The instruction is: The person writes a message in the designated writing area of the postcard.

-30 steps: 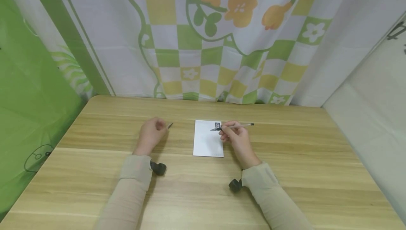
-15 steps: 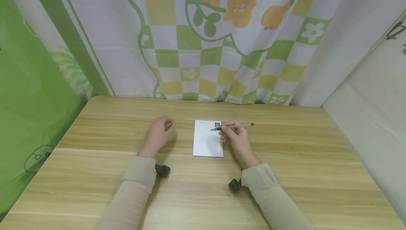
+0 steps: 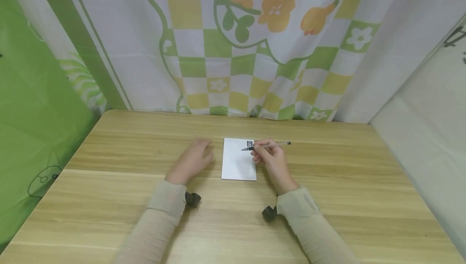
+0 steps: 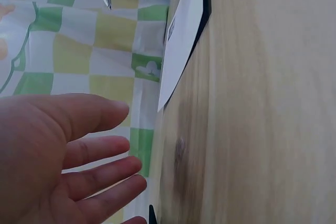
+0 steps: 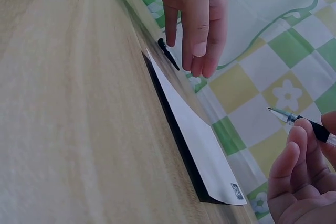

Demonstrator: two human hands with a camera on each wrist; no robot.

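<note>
Head view: empty left hand [image 3: 191, 160] hangs relaxed, right hand [image 3: 273, 162] pinches pen [image 3: 250, 148] above notepad [image 3: 236, 163].

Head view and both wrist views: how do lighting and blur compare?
Head view: brightest, left hand softly smeared, right hand clearer, soft shadow beside the left sleeve. Left wrist view: dimmer, left hand fairly clear. Right wrist view: also dim, pen distinct, notepad showing a mark too small to read.

Head view downward, wrist views close, notepad [image 3: 236, 165] shared

Wooden table [image 3: 225, 223]: notepad [image 3: 236, 163], probably pen cap [image 5: 168, 54].
</note>
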